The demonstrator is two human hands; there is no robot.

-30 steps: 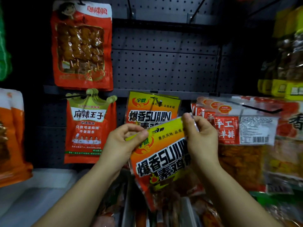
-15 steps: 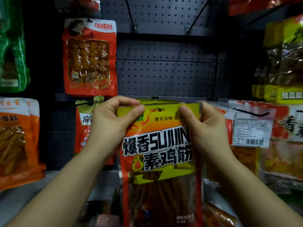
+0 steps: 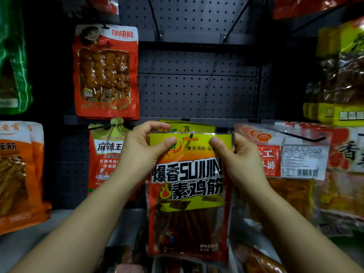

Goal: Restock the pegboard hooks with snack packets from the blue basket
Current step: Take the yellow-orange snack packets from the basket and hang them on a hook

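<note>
We face a grey perforated metal pegboard (image 3: 197, 91), matte and flat, with thin black wire hooks (image 3: 234, 22) jutting out of it. Glossy plastic packets hang round its edges: a red skewer packet (image 3: 106, 71) at the upper left, orange packets (image 3: 17, 174) along the left edge, clear-fronted red packets (image 3: 291, 160) at the right, yellow packets (image 3: 338, 75) at the upper right.

At the lower middle of the board we hold the snack packet (image 3: 187, 194) upright: a tall, shiny pouch, yellow across the top with a silver seal, orange-red below, with bold white-on-black lettering and a clear window showing brown sticks. Its hang hole sits right at a hook tip, in front of an identical packet (image 3: 183, 126) behind.

Our forearms rise from the lower corners. The left hand (image 3: 139, 152) pinches the packet's top left corner, thumb in front, fingers (image 3: 155, 125) curled behind. The right hand (image 3: 238, 156) pinches the top right corner likewise.
</note>
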